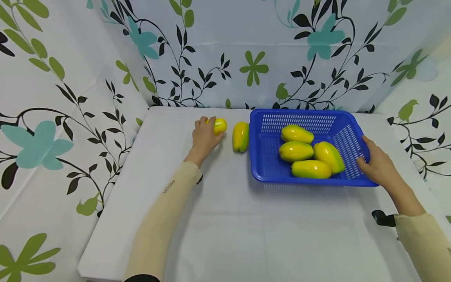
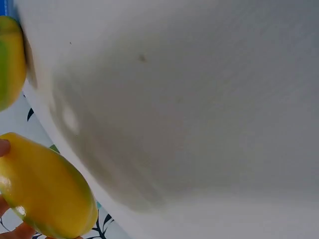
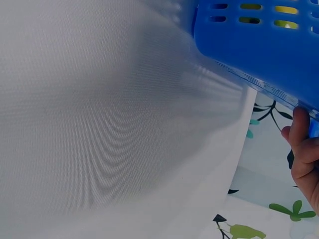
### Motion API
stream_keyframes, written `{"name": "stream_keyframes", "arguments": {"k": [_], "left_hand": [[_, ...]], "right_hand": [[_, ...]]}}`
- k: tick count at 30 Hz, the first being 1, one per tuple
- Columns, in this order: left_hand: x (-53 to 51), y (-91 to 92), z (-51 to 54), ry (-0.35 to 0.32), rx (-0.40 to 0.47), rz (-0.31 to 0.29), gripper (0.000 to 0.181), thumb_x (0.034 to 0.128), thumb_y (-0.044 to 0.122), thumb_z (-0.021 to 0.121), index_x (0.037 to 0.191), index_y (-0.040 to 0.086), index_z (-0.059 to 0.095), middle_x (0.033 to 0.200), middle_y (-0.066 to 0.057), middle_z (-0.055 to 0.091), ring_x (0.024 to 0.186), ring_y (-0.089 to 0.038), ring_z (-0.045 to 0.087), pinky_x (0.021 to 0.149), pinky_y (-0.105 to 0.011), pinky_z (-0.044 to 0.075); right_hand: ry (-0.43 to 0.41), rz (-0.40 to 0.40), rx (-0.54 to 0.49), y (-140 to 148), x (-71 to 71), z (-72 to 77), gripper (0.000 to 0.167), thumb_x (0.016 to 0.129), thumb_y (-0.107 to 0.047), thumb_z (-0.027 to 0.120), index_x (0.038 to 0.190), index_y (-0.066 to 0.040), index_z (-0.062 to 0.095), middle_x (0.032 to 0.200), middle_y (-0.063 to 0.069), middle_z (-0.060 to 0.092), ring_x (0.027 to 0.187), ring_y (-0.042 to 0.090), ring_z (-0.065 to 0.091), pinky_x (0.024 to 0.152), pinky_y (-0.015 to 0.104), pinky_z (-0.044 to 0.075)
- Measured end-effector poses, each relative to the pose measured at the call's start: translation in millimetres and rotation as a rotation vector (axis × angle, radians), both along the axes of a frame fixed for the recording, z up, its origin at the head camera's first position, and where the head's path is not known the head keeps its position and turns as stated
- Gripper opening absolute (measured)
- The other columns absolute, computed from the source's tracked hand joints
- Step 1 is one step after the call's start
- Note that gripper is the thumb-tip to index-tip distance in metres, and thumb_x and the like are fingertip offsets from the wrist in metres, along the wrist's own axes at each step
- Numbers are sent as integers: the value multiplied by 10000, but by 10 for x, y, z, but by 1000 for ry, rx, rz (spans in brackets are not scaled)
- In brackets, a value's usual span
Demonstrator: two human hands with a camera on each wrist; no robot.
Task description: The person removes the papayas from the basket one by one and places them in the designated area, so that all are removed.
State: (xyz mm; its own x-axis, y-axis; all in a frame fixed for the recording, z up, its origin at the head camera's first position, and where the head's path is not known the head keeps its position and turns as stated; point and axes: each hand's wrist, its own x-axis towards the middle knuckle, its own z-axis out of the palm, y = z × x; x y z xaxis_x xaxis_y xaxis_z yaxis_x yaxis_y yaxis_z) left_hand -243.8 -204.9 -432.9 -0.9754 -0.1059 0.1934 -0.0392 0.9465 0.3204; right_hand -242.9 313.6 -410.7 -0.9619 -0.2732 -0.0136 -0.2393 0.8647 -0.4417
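Observation:
My left hand (image 1: 205,139) grips a glossy yellow mango (image 1: 220,125) near the back of the table. In the left wrist view that mango (image 2: 47,186) fills the lower left corner, with fingertips around its side. A second yellow-green mango (image 1: 240,137) lies between this hand and a blue plastic basket (image 1: 267,172). Several more mangoes (image 1: 296,151) lie inside the basket, towards its right half. With thumb inside and fingers outside, my right hand (image 1: 382,164) holds the basket's right rim. The right wrist view shows fingers (image 3: 300,129) against the basket's slotted wall (image 3: 249,45).
A white-covered table (image 1: 225,231) spreads below the hands and basket. Behind it and at both sides hangs a white curtain (image 1: 211,43) printed with leaves, flowers and birds. The basket stands near the table's back edge.

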Motion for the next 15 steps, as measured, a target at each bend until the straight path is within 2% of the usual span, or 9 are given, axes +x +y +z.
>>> {"name": "stream_keyframes", "arguments": {"k": [7, 15], "left_hand": [[-194, 45, -89, 16, -23, -16, 571, 904, 333, 661, 1386, 66, 509, 1320, -234, 469, 1172, -422, 458, 847, -520, 499], [-366, 108, -88, -1, -45, -43, 575, 907, 339, 654, 1387, 65, 499, 1323, -240, 459, 1168, -430, 453, 877, -528, 483]], "right_hand": [[36, 15, -6, -6, 18, -28, 736, 932, -53, 501, 1518, 108, 86, 1326, 491, 317, 1140, 674, 365, 912, 768, 311], [52, 3, -7, -4, -8, -25, 735, 925, -48, 502, 1517, 110, 96, 1313, 491, 332, 1118, 675, 386, 886, 768, 336]]}}
